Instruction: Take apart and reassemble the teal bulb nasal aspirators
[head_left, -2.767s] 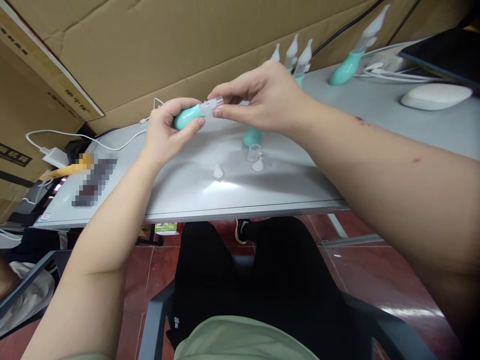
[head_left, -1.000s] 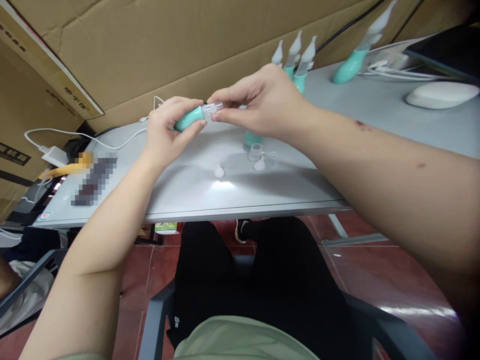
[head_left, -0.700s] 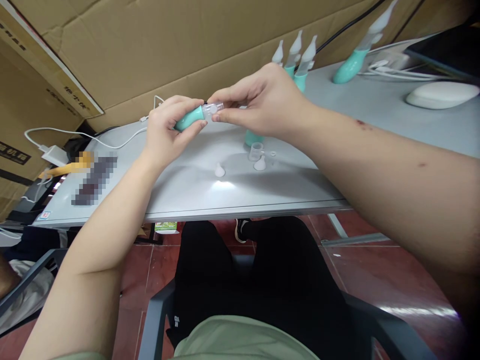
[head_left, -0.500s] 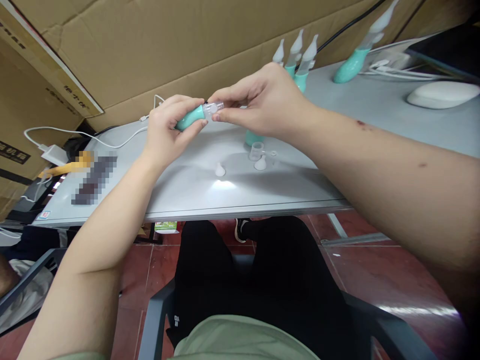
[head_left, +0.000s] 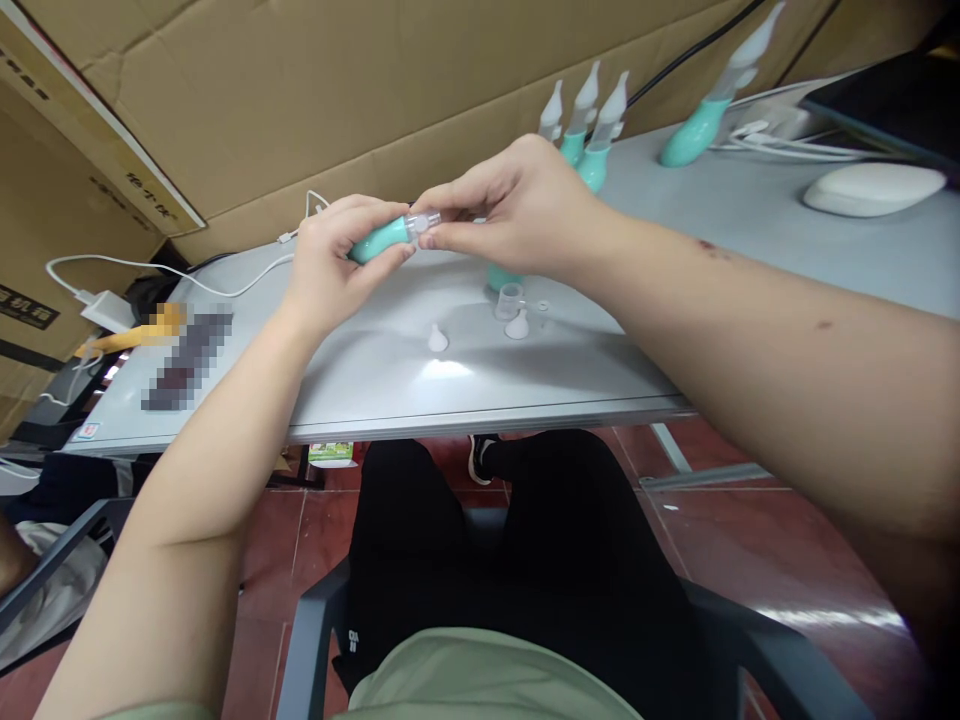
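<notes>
Wrapped round a teal bulb (head_left: 379,241) is my left hand (head_left: 330,250). A clear plastic tube piece (head_left: 421,226) sits at the bulb's right end, and the fingertips of my right hand (head_left: 517,210) pinch it. Below my right hand, partly hidden by it, another teal bulb (head_left: 504,277) rests on the grey table (head_left: 360,385). Near that bulb lie a clear cup-like piece (head_left: 509,301) and a white tip (head_left: 517,325). A second white tip (head_left: 438,338) stands further left.
Several teal bulbs with clear tubes and white tips, one of them upright (head_left: 594,165), stand at the back. Another leans at the right (head_left: 697,130), near a white mouse (head_left: 874,190). White cables and an orange object (head_left: 142,330) are at the left. Cardboard (head_left: 300,90) stands behind.
My right hand has shifted slightly left along the clear tube, with its fingertips closer to the bulb. The view has moved a little, while my left hand keeps its hold.
</notes>
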